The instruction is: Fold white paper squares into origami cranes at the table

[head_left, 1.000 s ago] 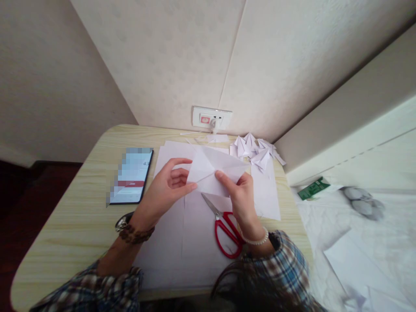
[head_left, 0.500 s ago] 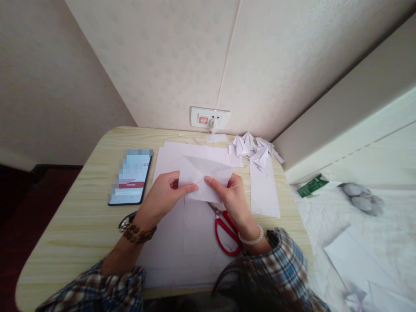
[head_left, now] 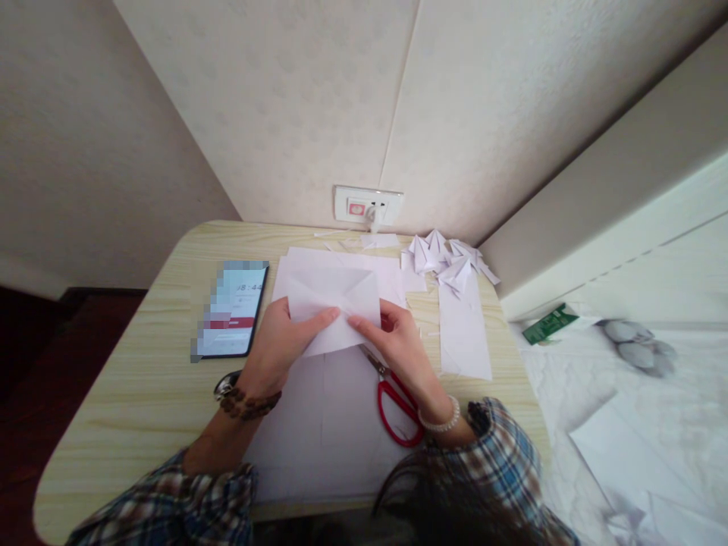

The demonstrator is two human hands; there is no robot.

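Note:
My left hand (head_left: 278,345) and my right hand (head_left: 398,345) both pinch a folded white paper piece (head_left: 335,303) held just above the sheets on the table. The thumbs press on its lower edge near the middle, almost touching each other. Its creases run diagonally to a point at the bottom. Beneath it lie several large white paper sheets (head_left: 324,425). Red-handled scissors (head_left: 398,402) lie on those sheets, partly under my right wrist.
A phone (head_left: 230,307) with a lit screen lies left on the light wooden table (head_left: 125,379). A pile of folded paper shapes (head_left: 444,258) sits at the back right below a wall socket (head_left: 367,205). A bed with loose sheets (head_left: 626,447) and a green packet (head_left: 549,324) is to the right.
The folded paper has turned and shifted left and lower, its right flap folded in. Both hands moved closer together and down toward the table.

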